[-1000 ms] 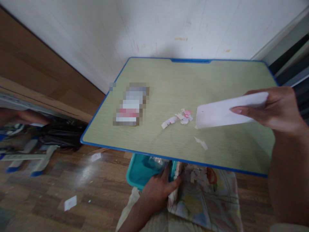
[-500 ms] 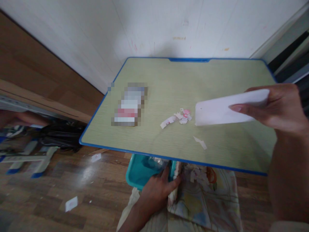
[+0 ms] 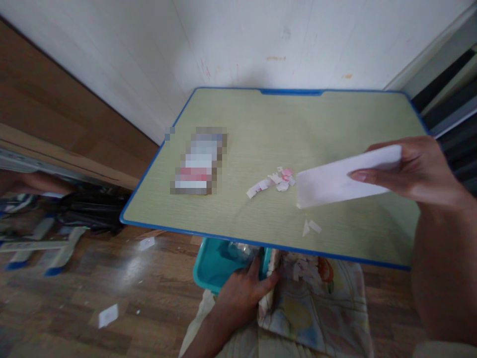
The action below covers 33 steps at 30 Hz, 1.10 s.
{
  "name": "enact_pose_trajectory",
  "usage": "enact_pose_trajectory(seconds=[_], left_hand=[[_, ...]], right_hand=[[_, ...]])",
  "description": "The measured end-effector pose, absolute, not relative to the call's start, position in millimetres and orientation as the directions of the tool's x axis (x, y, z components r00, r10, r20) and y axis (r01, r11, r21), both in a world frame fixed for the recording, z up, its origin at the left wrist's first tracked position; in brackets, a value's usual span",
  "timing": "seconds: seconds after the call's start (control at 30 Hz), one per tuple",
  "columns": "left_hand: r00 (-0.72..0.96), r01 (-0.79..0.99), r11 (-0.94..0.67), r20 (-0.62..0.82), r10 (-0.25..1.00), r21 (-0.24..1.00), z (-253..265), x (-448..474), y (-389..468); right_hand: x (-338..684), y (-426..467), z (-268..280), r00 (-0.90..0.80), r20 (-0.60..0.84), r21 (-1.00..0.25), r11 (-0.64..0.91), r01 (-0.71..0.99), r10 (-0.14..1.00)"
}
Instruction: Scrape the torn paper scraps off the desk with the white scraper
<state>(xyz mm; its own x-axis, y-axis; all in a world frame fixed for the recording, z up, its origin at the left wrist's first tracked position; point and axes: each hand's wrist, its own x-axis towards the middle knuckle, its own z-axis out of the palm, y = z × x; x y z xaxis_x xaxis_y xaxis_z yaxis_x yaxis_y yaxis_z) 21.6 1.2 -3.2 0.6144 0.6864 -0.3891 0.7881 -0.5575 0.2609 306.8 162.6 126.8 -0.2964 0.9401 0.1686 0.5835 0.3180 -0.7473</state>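
Note:
My right hand (image 3: pixel 413 174) grips a white folded sheet of paper (image 3: pixel 335 181) between thumb and fingers, low over the right half of the table. Just left of its edge lies a small heap of torn paper scraps (image 3: pixel 279 180), some with pink on them. Nearer the front, two small white scraps (image 3: pixel 314 226) rest on the tabletop. Below the front edge, my left hand (image 3: pixel 242 291) closes its thumb and index finger about the rim of a teal plastic basin (image 3: pixel 203 271) and the edge of a patterned cloth (image 3: pixel 298 313). Clear plastic (image 3: pixel 242 250) shows inside the basin.
The table (image 3: pixel 335 119) has a blue edge and stands against a white wall. A blurred-out flat object (image 3: pixel 199 164) lies on its left side. More scraps (image 3: pixel 307 266) lie on the cloth, and paper pieces (image 3: pixel 108 315) on the wooden floor. Another person's arm (image 3: pixel 40 182) shows at far left.
The paper in my right hand has shifted slightly left and down and tilted. Near the front, two scraps now lie where one strip showed before. My left hand stays in place.

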Motion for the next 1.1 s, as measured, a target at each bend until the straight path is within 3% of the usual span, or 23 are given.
enact_pose_trajectory(seconds=[0.1,0.37,0.67,0.87,1.1], left_hand=[[0.614,0.789,-0.556,-0.387,0.688,0.261,-3.2,21.2,1.4],[0.613,0.789,-0.557,-0.393,0.686,0.259,-3.7,21.3,0.8],[0.616,0.787,-0.561,-0.369,0.696,0.257,-3.6,21.7,0.6],[0.625,0.780,-0.565,-0.368,0.688,0.267,-5.7,20.3,0.6],[0.626,0.779,-0.571,-0.356,0.694,0.258,-5.2,20.9,0.8]], right_hand=[[311.6,163.4,125.2,-0.118,0.311,-0.747,0.320,0.583,0.943],[324.8,166.2,121.7,0.033,0.216,-0.769,0.149,0.621,0.976],[314.0,172.1,113.4,-0.006,0.268,-0.758,0.215,0.616,0.963],[314.0,170.6,115.0,-0.120,0.064,-0.822,0.121,0.557,0.991],[313.3,171.7,117.6,-0.164,-0.008,-0.825,0.086,0.558,0.986]])
